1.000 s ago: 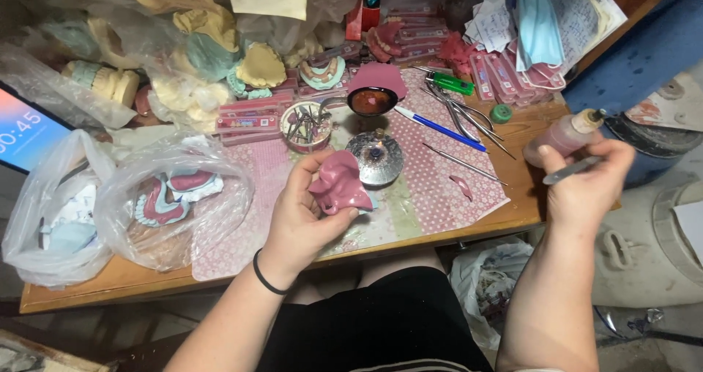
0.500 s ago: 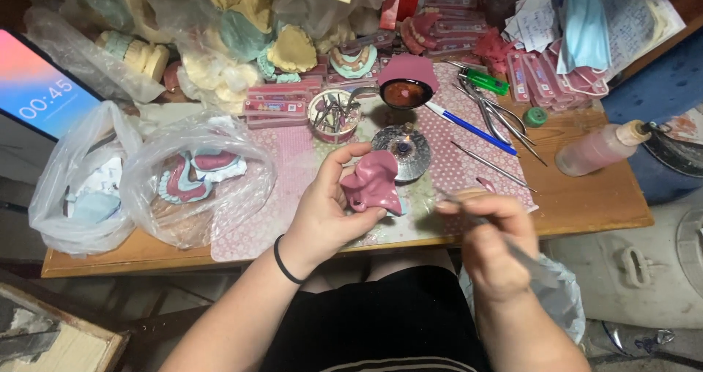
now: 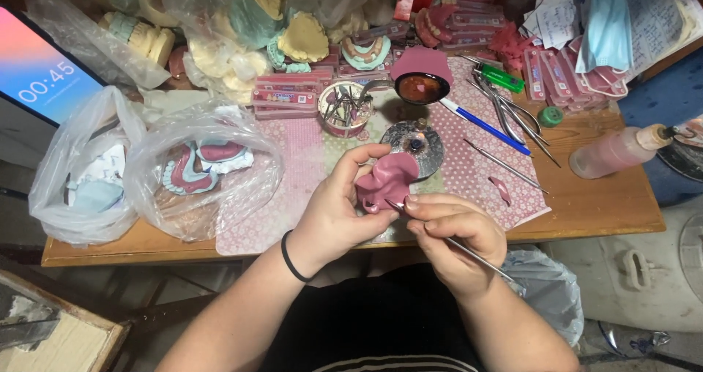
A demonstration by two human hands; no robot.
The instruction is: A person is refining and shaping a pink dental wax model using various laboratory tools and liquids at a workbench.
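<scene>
Gripping a pink wax denture base [image 3: 388, 181] between thumb and fingers, the left hand [image 3: 337, 214] holds it up just above the near edge of the wooden table [image 3: 600, 203]. The right hand [image 3: 454, 236] is pinched closed on a thin metal tool [image 3: 469, 249], pen-style, its tip touching the lower edge of the pink piece.

Containers now: two clear plastic bags sit at left. The nearer bag [image 3: 205, 167] holds pink-and-pale-blue dental models; the farther bag [image 3: 84, 174] holds white and bluish casts. A small round cup [image 3: 346, 108] is stuffed with metal instruments. A dark bowl [image 3: 421, 88] has an orange-brown contents, and just in front of it rests a round metal dish [image 3: 415, 143]. One pinkish bottle [image 3: 621, 151] lies on its side at right.

The surface: a pink patterned mat [image 3: 307, 174] over worn wood, crowded along the back with yellow and green plaster casts. One blue pen [image 3: 483, 125], one green lighter [image 3: 501, 77], and a loose cluster of metal pliers beside them; exact count unclear. A lit screen [image 3: 40, 75] stands at far left. A black band circles the left wrist.
</scene>
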